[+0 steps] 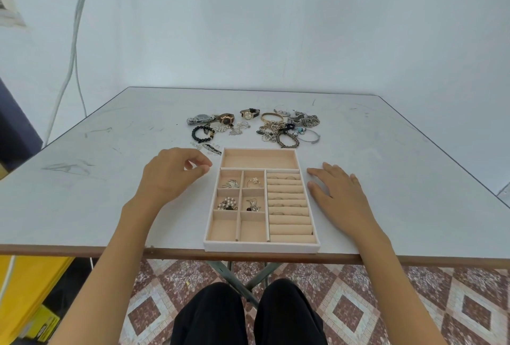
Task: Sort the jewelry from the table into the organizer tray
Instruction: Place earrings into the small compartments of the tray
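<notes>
Nearby, tangled metal jewelry (276,126) lies beyond velvety tray (262,248).

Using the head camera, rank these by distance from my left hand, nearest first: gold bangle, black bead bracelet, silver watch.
1. Black bead bracelet, just beyond the left hand.
2. Silver watch, behind the bracelet, at the far left.
3. Gold bangle, off to the right in the other pile.

Table (110,192) bears organizer tray (262,248) and loose jewelry (278,126)

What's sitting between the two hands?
The tray lies between the left hand and the right hand, seen in the head view.
</notes>
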Tool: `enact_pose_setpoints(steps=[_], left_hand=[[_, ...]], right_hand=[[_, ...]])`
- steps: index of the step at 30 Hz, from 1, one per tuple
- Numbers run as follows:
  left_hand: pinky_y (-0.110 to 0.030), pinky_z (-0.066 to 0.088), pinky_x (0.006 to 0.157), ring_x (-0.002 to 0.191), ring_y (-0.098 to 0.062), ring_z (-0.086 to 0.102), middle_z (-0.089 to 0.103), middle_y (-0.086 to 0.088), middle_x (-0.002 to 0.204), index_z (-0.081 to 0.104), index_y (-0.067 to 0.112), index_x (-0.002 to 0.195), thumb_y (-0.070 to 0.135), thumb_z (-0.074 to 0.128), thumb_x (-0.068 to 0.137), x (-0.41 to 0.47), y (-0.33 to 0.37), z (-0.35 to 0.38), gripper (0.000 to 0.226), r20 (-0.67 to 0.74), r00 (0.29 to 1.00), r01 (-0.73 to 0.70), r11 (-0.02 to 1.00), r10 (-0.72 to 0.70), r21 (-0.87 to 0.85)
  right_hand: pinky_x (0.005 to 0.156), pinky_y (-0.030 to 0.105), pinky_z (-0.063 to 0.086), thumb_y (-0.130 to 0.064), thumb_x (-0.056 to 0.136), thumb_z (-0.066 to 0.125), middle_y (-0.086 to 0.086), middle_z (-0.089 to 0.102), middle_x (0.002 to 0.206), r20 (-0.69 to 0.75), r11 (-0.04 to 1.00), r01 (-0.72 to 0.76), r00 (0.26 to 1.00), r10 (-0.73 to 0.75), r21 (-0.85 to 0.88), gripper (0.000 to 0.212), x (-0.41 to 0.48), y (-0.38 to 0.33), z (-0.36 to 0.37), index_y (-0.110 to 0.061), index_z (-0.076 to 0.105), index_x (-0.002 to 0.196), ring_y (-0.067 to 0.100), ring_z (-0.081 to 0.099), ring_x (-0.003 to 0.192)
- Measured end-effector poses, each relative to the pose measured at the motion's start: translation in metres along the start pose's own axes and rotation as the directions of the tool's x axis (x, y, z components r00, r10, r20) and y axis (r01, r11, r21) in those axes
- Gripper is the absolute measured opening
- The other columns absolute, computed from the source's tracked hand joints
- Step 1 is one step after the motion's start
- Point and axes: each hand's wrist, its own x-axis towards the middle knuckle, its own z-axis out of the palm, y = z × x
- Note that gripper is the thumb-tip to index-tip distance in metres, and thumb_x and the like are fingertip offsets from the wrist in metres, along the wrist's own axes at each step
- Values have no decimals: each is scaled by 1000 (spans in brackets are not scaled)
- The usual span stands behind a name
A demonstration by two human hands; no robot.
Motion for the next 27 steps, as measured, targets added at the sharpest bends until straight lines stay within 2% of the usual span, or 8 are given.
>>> enact_pose_setpoints(steps=[5, 11, 15, 18, 21, 23, 25, 27], left_hand=[[-27, 38, 71, 85, -11, 58, 63, 17, 86, 67, 34, 91, 23, 62, 86, 35, -10, 14, 13, -30, 994, 107, 993, -108, -49], [-29, 44, 76, 92, -15, 59, 68, 12, 100, 69, 30, 97, 17, 58, 85, 71, 2, 43, 21, -89, 996, 13, 998, -7, 65], [-33, 44, 81, 100, -20, 58, 68, 8, 105, 69, 27, 101, 18, 57, 89, 95, 4, 57, 19, -117, 992, -35, 995, 47, 98], [-38, 45, 85, 106, -23, 56, 64, 4, 117, 66, 25, 112, 17, 60, 89, 114, -1, 64, 25, -42, 987, -152, 985, 155, 81], [-40, 40, 91, 112, -25, 51, 56, 4, 130, 61, 26, 124, 17, 58, 92, 124, -10, 71, 33, 49, 957, -290, 948, 286, 133], [-40, 40, 89, 109, -25, 50, 58, 5, 128, 63, 27, 121, 21, 54, 95, 126, -15, 74, 28, 63, 944, -331, 930, 325, 158], [-41, 41, 87, 104, -23, 52, 63, 6, 119, 68, 28, 112, 24, 54, 95, 127, -18, 73, 23, 46, 943, -333, 932, 330, 143], [-40, 40, 86, 100, -21, 53, 66, 8, 108, 69, 29, 102, 25, 57, 92, 127, -18, 71, 17, -5, 950, -311, 943, 314, 115]], right_hand=[[119, 40, 2, -40, 101, 31, -1, 22, 158, 4, 1000, -2, 1000, 2, -15, 44, 0, -1, 1, -32, 37, 144, 15, 11, 147], [117, 37, 16, -39, 99, 40, -3, 34, 152, -28, 1000, -23, 999, 22, -21, 40, 3, -6, -7, -34, 47, 137, 14, 24, 142], [91, 29, 37, -36, 95, 46, -9, 58, 128, -21, 996, -53, 998, 51, -66, 31, 16, -9, -21, -36, 59, 123, 13, 47, 121], [75, 28, 41, -40, 91, 48, -5, 66, 110, 26, 985, -86, 996, 90, -148, 23, 34, -11, -34, -37, 67, 105, 20, 58, 101], [72, 27, 39, -48, 86, 54, -4, 66, 105, 112, 972, -113, 984, 138, -207, 20, 59, -13, -51, -38, 68, 95, 21, 61, 96], [72, 26, 43, -48, 84, 57, -6, 70, 92, 125, 980, -121, 982, 142, -160, 20, 79, -18, -61, -33, 68, 90, 16, 66, 86], [71, 26, 45, -41, 84, 57, -6, 70, 82, 44, 991, -87, 995, 92, -103, 16, 102, -31, -64, -30, 68, 87, 15, 67, 78], [69, 27, 39, -33, 83, 55, -4, 67, 91, -58, 995, -33, 998, 28, -95, 13, 128, -49, -59, -31, 68, 87, 19, 62, 83]])
